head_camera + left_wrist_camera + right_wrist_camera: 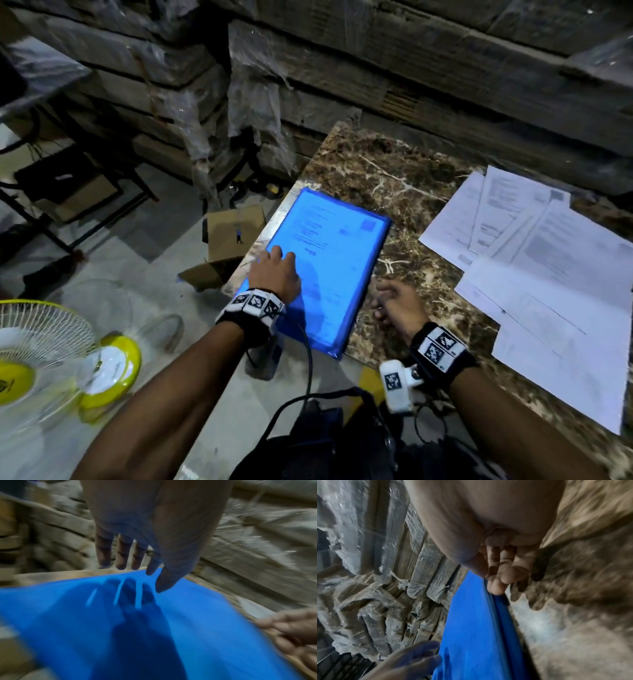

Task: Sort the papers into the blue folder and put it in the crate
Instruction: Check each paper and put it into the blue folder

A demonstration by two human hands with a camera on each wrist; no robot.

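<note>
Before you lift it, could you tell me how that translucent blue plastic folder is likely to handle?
The translucent blue plastic folder looks thin, so it will probably flex when lifted. Its glossy cover on the polished marble tabletop may slide easily. It overhangs the table edge, so the left hand resting flat on it likely steadies it.

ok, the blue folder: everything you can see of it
The blue folder is translucent plastic, closed and lying flat at the left edge of the marble table, its near corner overhanging. A printed sheet shows through the cover. The left hand is on the cover, fingers straight. The right hand has curled fingers at its right edge.
</note>
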